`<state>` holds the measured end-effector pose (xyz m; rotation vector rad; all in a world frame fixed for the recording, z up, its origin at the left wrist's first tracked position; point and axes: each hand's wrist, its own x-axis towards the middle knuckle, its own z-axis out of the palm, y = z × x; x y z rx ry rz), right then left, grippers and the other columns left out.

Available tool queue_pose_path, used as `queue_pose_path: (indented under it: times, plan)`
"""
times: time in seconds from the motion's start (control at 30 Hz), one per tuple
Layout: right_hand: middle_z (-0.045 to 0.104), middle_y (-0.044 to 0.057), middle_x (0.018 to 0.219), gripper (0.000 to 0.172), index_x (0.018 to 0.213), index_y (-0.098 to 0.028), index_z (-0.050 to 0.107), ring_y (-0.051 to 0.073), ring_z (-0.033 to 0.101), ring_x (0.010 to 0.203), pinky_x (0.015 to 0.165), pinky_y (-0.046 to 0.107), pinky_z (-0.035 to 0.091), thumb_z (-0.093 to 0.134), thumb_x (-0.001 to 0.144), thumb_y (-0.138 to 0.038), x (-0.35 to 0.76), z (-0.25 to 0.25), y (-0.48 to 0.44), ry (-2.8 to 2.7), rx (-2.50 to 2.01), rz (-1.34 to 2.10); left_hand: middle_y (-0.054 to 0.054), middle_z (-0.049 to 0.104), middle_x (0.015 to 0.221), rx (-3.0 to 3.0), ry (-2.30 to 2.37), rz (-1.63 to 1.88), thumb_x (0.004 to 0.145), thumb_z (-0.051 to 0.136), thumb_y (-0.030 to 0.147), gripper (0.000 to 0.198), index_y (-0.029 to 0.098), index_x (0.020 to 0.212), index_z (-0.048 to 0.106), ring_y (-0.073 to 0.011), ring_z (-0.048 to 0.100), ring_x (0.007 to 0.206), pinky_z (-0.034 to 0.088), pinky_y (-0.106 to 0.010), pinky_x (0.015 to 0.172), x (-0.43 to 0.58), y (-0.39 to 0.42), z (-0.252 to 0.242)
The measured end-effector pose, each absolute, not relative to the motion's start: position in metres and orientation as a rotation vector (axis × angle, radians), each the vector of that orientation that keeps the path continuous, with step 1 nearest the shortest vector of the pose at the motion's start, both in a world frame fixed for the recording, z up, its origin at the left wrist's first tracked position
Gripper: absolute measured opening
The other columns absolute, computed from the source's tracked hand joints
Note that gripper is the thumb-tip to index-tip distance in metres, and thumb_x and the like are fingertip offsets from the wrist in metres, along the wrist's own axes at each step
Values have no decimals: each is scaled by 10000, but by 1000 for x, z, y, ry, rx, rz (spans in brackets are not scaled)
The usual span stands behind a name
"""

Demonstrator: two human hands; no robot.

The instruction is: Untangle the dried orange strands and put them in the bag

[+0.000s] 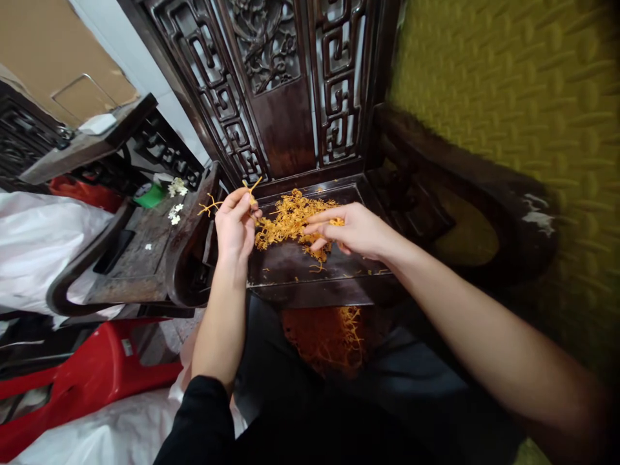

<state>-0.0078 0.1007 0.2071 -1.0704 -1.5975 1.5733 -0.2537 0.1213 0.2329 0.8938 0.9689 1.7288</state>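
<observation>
- L hand (pixel 236 223): raised over the front-left corner of the seat, thumb + fingers pinched shut on a few loose strands (pixel 209 206); thin orange-yellow, branching, ends sticking out to the left and up
- R hand (pixel 353 229): lies low at the right edge of the pile, fingers long and close together, thumb tucked under, nipping a small clump (pixel 336 221) of the same orange stuff; narrow grip, not a fist
- Main pile (pixel 288 219): tangled orange strands on the dark chair seat (pixel 300 271), between the 2 hands, toward the back of the seat; a few stray bits scattered on the bare wood in front
- 2nd orange mass (pixel 329 336): lower down, just below the seat's front edge, approx at the person's lap; what holds it can't be made out
- Progress, judging by this: only a pinch in each hand, the bulk sits in the pile, so plenty left to go through; whether the lower mass is handled or unhandled stock can't be told
- Around: carved chair back (pixel 285 77) behind the seat; another dark chair (pixel 140 258) to the left w/ small white flowers (pixel 177 187) on it; red plastic stool (pixel 97 374) + white sheeting (pixel 33 245) at lower left; yellow textured surface (pixel 508 97) on the right, blurred
- Black sleeve (pixel 203 420) on the L arm, R forearm bare
</observation>
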Motion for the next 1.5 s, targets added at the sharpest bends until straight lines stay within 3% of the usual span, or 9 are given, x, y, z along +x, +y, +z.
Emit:
queue_pose_path:
  times: [0.17,0.27,0.4,0.57,0.7,0.8,0.97,1.3,1.5]
  plan:
    - [767,116,998,448,1111,-169,776,226,712,848,696,338,519,685,859,-527,-20,198,104,-1673,-1134,1169,4,611,787,898,816,1649,812,753,151,135,196,873,641,-71,563,656,478,-193,599,-236,102,251]
    - [766,96,1045,394,1019,-176,793,253,694,966,867,384,498,735,820,-512,-32,193,98,-1872,-1071,1054,-14,650,868,940,876,1630,857,736,230,128,213,929,632,-90,609,739,509,-200,663,-233,102,249]
    - [674,21,704,407,723,-166,688,152,587,663,682,308,434,605,927,-508,-38,187,98,-1801,-976,1113,-46,699,990,1074,1124,1560,909,675,475,407,274,1246,569,-144,677,856,551,-254,715,-237,106,234]
    - [426,-46,499,535,604,-199,461,94,364,483,519,273,284,565,930,-610,-36,185,101,-1562,-1014,1257,-59,725,933,1503,1350,1134,853,716,540,817,283,1544,364,-162,667,709,547,-285,624,-235,94,223]
    - [434,-34,531,561,610,-195,454,96,371,520,531,269,277,530,941,-642,-40,186,97,-1619,-982,1220,-83,702,1188,1868,1625,1174,822,760,489,660,277,1414,558,-119,658,671,561,-302,709,-226,78,227]
    - [438,-31,547,569,634,-192,472,99,376,535,540,268,288,490,953,-663,-43,185,95,-1571,-993,1200,-71,721,1078,1969,1849,1215,825,752,490,444,211,1164,687,-107,637,641,548,-293,723,-223,73,231]
    - [497,-12,601,562,735,-183,590,123,453,600,585,267,357,435,974,-669,-44,186,92,-1534,-935,1205,-5,679,712,1517,1585,1152,726,828,501,499,186,1021,577,-143,636,571,481,-245,538,-224,77,233]
    - [523,-15,609,415,925,-175,695,99,447,488,472,242,343,508,980,-541,-36,190,107,-1167,-1028,1137,32,603,627,1378,1238,1524,684,868,229,278,175,791,617,-69,545,500,414,-179,463,-224,86,233]
    - [637,9,746,144,1006,-164,633,55,454,431,341,178,210,574,922,-265,7,203,135,-599,-1043,1206,46,621,654,1250,1062,1571,716,870,297,350,195,888,583,-65,554,476,486,-191,490,-239,86,245]
